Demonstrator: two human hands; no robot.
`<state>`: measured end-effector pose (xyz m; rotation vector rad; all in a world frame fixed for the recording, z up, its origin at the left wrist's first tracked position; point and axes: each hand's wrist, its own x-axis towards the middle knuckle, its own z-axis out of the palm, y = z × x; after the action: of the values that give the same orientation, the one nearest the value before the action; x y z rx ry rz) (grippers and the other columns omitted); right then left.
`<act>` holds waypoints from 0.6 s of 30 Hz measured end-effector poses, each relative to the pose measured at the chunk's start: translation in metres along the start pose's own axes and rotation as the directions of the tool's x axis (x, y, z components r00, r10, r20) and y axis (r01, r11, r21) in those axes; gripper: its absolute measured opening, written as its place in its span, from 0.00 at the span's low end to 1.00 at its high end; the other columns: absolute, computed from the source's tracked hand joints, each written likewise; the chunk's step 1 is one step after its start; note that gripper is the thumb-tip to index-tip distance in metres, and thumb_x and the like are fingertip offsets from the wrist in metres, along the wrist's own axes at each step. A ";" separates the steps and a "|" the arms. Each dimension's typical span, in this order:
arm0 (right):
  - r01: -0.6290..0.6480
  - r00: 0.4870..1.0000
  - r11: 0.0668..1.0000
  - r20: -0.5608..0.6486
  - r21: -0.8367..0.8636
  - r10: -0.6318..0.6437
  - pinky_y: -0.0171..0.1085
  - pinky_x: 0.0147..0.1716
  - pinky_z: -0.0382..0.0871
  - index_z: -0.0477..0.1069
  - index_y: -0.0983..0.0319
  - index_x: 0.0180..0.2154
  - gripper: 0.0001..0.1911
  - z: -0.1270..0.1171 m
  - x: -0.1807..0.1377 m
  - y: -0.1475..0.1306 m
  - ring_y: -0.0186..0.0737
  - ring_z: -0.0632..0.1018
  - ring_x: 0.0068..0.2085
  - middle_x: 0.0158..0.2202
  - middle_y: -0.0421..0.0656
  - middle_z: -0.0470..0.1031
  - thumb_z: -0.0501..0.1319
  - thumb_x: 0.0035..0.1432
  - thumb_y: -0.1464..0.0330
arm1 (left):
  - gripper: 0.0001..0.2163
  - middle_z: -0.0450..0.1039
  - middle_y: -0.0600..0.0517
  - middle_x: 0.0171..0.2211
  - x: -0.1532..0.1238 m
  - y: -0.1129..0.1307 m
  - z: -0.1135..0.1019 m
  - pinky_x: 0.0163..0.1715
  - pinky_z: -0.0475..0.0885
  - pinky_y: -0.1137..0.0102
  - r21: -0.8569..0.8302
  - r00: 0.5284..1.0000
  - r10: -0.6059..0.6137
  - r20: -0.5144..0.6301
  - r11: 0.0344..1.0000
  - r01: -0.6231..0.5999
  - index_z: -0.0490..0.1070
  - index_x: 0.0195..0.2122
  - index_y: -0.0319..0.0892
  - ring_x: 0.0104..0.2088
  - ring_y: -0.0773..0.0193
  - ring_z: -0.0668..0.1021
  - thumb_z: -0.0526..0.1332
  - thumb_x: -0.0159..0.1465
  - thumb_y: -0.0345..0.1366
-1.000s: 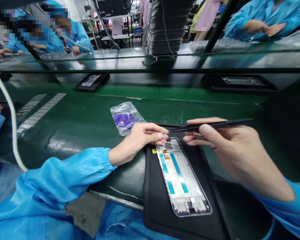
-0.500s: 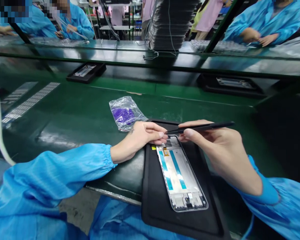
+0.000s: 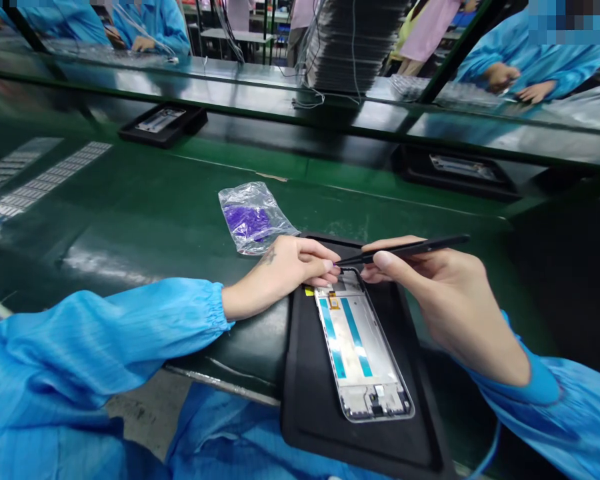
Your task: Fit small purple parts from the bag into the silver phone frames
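My right hand (image 3: 445, 293) grips black tweezers (image 3: 420, 247), their tips pointing left. Those tips meet the fingertips of my left hand (image 3: 295, 267), whose thumb and forefinger are pinched together. A tiny purple speck shows where they meet; what it is cannot be made out. Just below both hands lies an opened phone frame (image 3: 380, 353), silver inside with two teal strips and a small orange flex connector (image 3: 334, 301). My left fingers partly cover its upper end. Under the frame is a black tray (image 3: 310, 407), tilted over the table's front edge.
A clear plastic bag (image 3: 253, 223) with purple contents lies beyond my left hand on the green table (image 3: 155, 220). Farther back, two black trays (image 3: 155, 137) (image 3: 460, 177) hold phone frames. Behind a rail, people in blue sleeves work near a tall black stack (image 3: 355, 47).
The view has shifted slightly, so the background sits higher. The tweezers' tips stay at my left fingertips, where a purple speck now shows. The phone frame stays in its tray.
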<state>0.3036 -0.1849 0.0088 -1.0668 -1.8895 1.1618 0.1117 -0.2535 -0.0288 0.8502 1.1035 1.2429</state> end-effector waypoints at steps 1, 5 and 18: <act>0.007 1.000 1.000 0.001 -0.004 -0.007 0.40 0.35 0.77 0.82 0.59 0.35 0.12 0.000 0.000 0.000 0.41 0.82 0.31 0.29 0.42 0.82 0.71 0.55 0.58 | 0.03 0.83 0.46 0.34 0.001 -0.002 -0.001 0.38 0.82 0.74 0.031 0.999 0.033 0.012 0.999 -0.033 0.78 0.39 0.33 0.34 0.65 0.85 0.66 0.64 0.25; 0.040 0.999 0.999 0.017 -0.030 -0.039 0.41 0.33 0.77 0.82 0.56 0.33 0.10 -0.004 0.000 0.001 0.42 0.82 0.31 0.30 0.41 0.82 0.71 0.56 0.57 | 0.03 0.82 0.47 0.33 0.003 -0.004 -0.003 0.36 0.81 0.75 0.167 0.991 0.127 0.042 0.977 -0.133 0.77 0.39 0.34 0.34 0.65 0.85 0.64 0.65 0.26; 0.072 0.995 0.996 0.067 -0.055 -0.068 0.39 0.33 0.77 0.81 0.57 0.32 0.10 -0.004 0.000 0.001 0.40 0.82 0.30 0.31 0.41 0.82 0.70 0.57 0.57 | 0.07 0.83 0.48 0.38 -0.001 0.000 -0.004 0.41 0.82 0.68 0.479 0.950 0.292 0.114 0.821 -0.310 0.78 0.43 0.37 0.39 0.59 0.86 0.61 0.66 0.29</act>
<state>0.3069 -0.1830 0.0096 -0.9961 -2.0048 1.1209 0.1083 -0.2546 -0.0296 1.4798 1.3184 1.2088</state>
